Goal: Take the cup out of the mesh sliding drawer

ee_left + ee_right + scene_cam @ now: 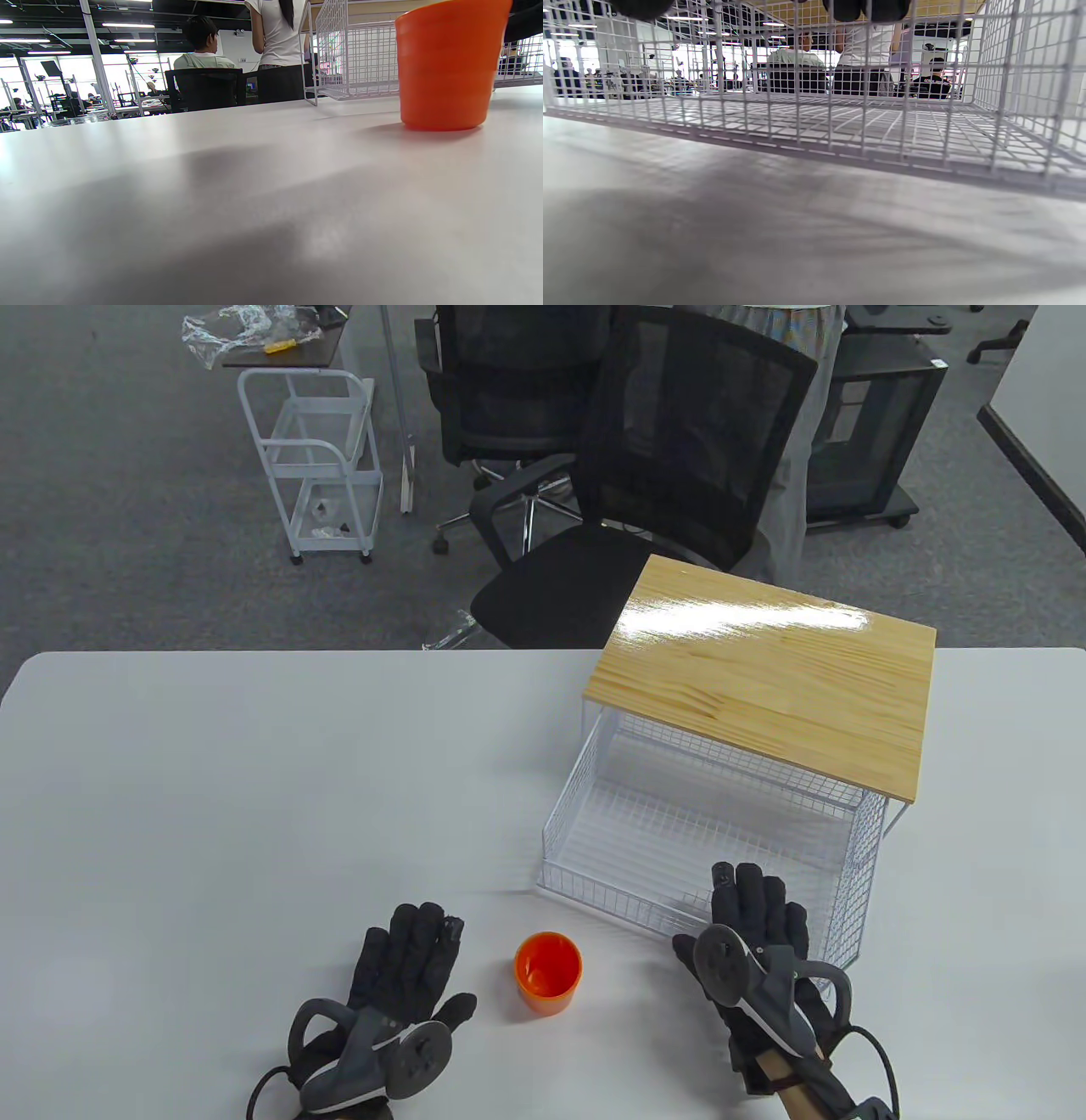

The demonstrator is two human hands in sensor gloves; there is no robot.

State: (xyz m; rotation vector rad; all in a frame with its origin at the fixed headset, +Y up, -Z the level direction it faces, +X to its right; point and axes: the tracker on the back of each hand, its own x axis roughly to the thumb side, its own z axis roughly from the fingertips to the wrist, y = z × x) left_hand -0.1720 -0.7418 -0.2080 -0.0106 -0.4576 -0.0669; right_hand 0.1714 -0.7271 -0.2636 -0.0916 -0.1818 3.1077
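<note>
Orange cup (548, 972) upright outside drawer (611, 848), left hand (399, 984) flat, right hand (755, 933) seemingly gripping drawer's front.

1. The black-gloved left hand (403, 976) lies flat and palm down, fingers stretched forward together, thumb out to the side, holding nothing.
2. The black-gloved right hand (759, 942) reaches forward, fingers extended, its fingertips (867, 8) hanging over a wire rim.

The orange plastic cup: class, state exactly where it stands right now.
In the table view the orange plastic cup stands upright on the white table, outside the pulled-out white mesh drawer, between the left hand and right hand, touching neither.
</note>
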